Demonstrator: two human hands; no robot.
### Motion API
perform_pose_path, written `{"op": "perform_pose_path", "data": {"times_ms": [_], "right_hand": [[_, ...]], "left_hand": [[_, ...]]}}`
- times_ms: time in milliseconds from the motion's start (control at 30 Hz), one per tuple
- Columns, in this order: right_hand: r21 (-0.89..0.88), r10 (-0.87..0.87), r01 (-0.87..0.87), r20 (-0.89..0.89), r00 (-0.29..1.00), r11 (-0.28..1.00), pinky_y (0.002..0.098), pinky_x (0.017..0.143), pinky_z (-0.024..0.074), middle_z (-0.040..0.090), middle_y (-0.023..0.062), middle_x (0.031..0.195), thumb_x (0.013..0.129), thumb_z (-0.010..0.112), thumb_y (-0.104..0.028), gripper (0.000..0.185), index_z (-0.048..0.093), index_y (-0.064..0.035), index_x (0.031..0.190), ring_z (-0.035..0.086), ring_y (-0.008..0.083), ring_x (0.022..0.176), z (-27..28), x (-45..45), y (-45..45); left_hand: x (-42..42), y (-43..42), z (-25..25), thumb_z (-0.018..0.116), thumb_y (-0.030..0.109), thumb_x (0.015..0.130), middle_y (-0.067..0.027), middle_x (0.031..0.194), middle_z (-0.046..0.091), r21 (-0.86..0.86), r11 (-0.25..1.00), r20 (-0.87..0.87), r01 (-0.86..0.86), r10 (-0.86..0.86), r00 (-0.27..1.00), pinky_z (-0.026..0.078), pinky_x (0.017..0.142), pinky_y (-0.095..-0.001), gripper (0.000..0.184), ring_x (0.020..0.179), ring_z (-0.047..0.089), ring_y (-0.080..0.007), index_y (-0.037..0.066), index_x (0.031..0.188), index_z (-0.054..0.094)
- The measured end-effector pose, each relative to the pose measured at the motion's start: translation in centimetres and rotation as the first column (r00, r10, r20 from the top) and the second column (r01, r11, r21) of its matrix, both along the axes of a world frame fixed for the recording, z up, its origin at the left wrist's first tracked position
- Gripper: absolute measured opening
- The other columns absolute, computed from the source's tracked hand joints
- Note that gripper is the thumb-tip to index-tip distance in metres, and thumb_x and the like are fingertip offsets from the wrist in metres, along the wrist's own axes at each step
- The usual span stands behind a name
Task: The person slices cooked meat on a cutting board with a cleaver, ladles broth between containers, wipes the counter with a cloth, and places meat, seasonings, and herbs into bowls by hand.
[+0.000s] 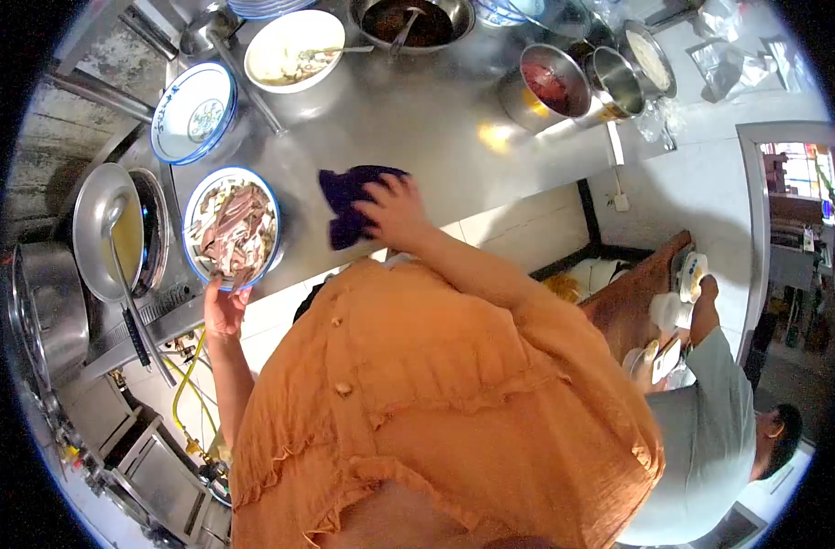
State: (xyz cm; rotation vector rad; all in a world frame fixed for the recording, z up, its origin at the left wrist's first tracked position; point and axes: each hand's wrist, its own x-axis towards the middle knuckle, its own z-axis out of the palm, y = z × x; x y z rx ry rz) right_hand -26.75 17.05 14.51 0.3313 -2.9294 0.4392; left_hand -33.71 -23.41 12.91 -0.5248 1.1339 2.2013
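With its thumb over the near rim, my left hand (225, 309) grips a blue-rimmed bowl (274, 215) at the steel counter's front edge. Sliced brownish meat (239, 220) lies over pale strips, possibly noodles, in that bowl. To the right, my right hand (401, 215) presses on a dark purple cloth (344, 197) on the counter, its fingers curled on the fabric. The underside of the left hand is hidden by the bowl.
Blue-rimmed bowls (171, 114), a white bowl of food (294, 27) and a dark sauce pan (417, 41) stand behind. Metal pots (555, 78) sit right. At left, a ladle (125, 265) rests in a metal basin (93, 220). Another person (710, 430) works at lower right.
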Motion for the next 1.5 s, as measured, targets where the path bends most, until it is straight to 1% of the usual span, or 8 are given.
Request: {"op": "perform_pose_path", "data": {"times_ms": [267, 333, 400, 600, 1000, 1200, 1367, 1500], "right_hand": [[-0.462, -0.537, 0.445, -0.083, 0.839, 0.767, 0.0364, 0.088, 0.0425, 0.058, 0.0139, 0.104, 0.078, 0.062, -0.006, 0.032, 0.058, -0.0018, 0.11, 0.053, 0.0296, 0.099, -0.3, 7.0, 23.5], [-0.388, -0.632, 0.651, 0.197, 0.75, 0.652, 0.04, 0.085, 0.0445, 0.058, 0.0193, 0.109, 0.086, 0.059, -0.02, 0.034, 0.056, 0.0021, 0.112, 0.057, 0.0338, 0.095, 2.4, 7.8, 25.9], [0.184, -0.798, 0.778, 0.081, 0.597, 0.601, 0.0486, 0.092, 0.0386, 0.046, 0.0335, 0.12, 0.085, 0.056, -0.043, 0.06, 0.049, 0.0027, 0.123, 0.048, 0.0461, 0.108, -2.4, 8.9, 26.4], [0.102, -0.329, 0.318, 0.114, 0.937, 0.942, 0.0502, 0.1, 0.0289, 0.04, 0.0307, 0.128, 0.08, 0.062, -0.036, 0.064, 0.039, -0.0088, 0.134, 0.04, 0.0452, 0.116, -3.7, 0.5, 12.2], [0.004, 0.228, -0.228, 0.018, 0.974, 0.974, 0.045, 0.091, 0.0394, 0.043, 0.0234, 0.126, 0.077, 0.063, -0.015, 0.046, 0.052, -0.0164, 0.123, 0.047, 0.041, 0.108, 1.8, -6.5, -1.0], [-0.282, 0.112, -0.062, 0.163, 0.98, 0.957, 0.0439, 0.088, 0.0424, 0.046, 0.0204, 0.123, 0.077, 0.065, -0.015, 0.048, 0.053, -0.0178, 0.123, 0.049, 0.0383, 0.105, -1.2, -7.4, 1.4], [-0.592, 0.018, 0.079, 0.156, 0.988, 0.802, 0.0423, 0.09, 0.0407, 0.055, 0.0219, 0.107, 0.083, 0.056, -0.029, 0.043, 0.055, -0.0043, 0.118, 0.052, 0.0345, 0.101, 7.9, -4.3, -0.7], [-0.577, -0.126, 0.105, 0.003, 0.992, 0.81, 0.0444, 0.092, 0.0409, 0.043, 0.0245, 0.122, 0.083, 0.06, -0.031, 0.043, 0.051, -0.0157, 0.122, 0.046, 0.0399, 0.109, 7.4, -0.9, -3.1]], "left_hand": [[5.0, 3.4, 4.0, 0.042, 0.044, 0.094, -0.0169, 0.129, 0.046, -0.049, 0.998, -0.064, 0.029, -0.032, 0.997, 0.044, 0.094, -0.0388, 0.055, 0.116, 0.049, -0.0294, 0.009, 0.135, 0.033], [6.3, 3.0, 3.6, 0.048, 0.044, 0.091, -0.0168, 0.127, 0.048, -0.059, 0.996, -0.034, -0.066, 0.064, 0.997, 0.043, 0.094, -0.0424, 0.058, 0.117, 0.049, -0.029, 0.017, 0.139, 0.026], [7.6, 2.4, 4.0, 0.05, 0.046, 0.09, -0.0176, 0.128, 0.046, -0.05, 0.996, -0.044, -0.073, 0.071, 0.997, 0.042, 0.094, -0.0411, 0.066, 0.114, 0.05, -0.0281, 0.013, 0.14, 0.023], [11.9, 1.3, 4.5, 0.054, 0.048, 0.086, -0.0204, 0.135, 0.04, -0.151, 0.971, -0.014, -0.185, 0.185, 0.983, 0.042, 0.094, -0.0405, 0.079, 0.115, 0.049, -0.0276, 0.003, 0.141, 0.02], [13.3, 1.5, 5.6, 0.056, 0.038, 0.088, -0.0152, 0.13, 0.047, -0.358, 0.932, -0.057, 0.064, -0.09, 0.994, 0.041, 0.095, -0.0377, 0.065, 0.115, 0.05, -0.0244, 0.004, 0.138, 0.033], [8.3, 5.9, 9.6, 0.054, 0.039, 0.089, -0.0161, 0.136, 0.04, -0.291, 0.815, -0.298, 0.501, -0.575, 0.762, 0.035, 0.101, -0.0388, 0.071, 0.121, 0.043, -0.0268, -0.001, 0.14, 0.024], [2.8, 14.4, 8.1, 0.041, 0.06, 0.087, -0.0178, 0.139, 0.034, 0.002, 0.883, -0.308, 0.469, -0.445, 0.841, 0.028, 0.105, -0.0436, 0.082, 0.127, 0.035, -0.0293, 0.003, 0.142, 0.02], [1.9, 23.2, 10.1, 0.024, 0.067, 0.088, -0.0131, 0.135, 0.038, 0.289, 0.787, -0.281, 0.545, -0.474, 0.834, 0.028, 0.105, -0.0454, 0.078, 0.126, 0.035, -0.0274, 0.006, 0.136, 0.029]]}}
